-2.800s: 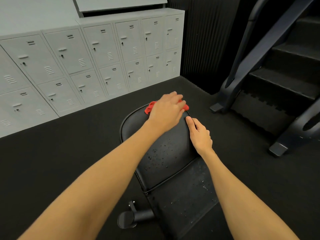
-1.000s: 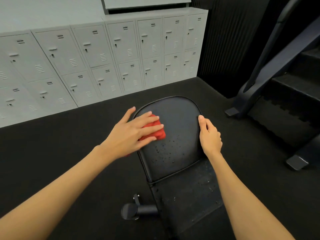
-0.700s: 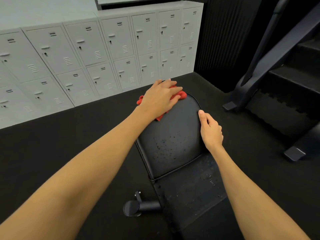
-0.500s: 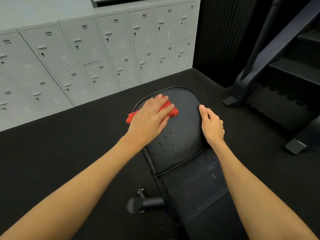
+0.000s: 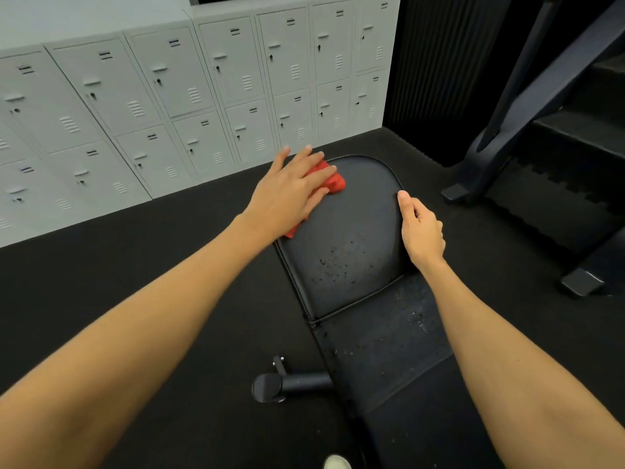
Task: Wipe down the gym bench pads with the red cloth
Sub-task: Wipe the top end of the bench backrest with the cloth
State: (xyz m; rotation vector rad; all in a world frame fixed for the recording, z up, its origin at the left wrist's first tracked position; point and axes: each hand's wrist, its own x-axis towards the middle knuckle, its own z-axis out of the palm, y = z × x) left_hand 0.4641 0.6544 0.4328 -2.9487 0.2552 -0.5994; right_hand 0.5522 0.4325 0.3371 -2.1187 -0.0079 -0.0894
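A black gym bench runs away from me, with a rounded far pad [image 5: 355, 231] and a nearer pad [image 5: 382, 340], both speckled with water drops. My left hand [image 5: 291, 194] lies flat with straight fingers on the red cloth [image 5: 333, 181], pressing it onto the far pad's upper left edge. Most of the cloth is hidden under that hand. My right hand [image 5: 421, 231] holds the pad's right edge, thumb on top and fingers curled round the side.
Grey lockers [image 5: 203, 89] line the back wall. A dark stair-climber machine [image 5: 548, 130] stands to the right, its feet on the black floor. A bench leg with a roller [image 5: 287, 384] sticks out on the left. A shoe tip [image 5: 336, 463] shows at the bottom.
My left hand slid the red cloth from the pad's middle left up to its far left edge. The right hand stayed on the pad's right edge.
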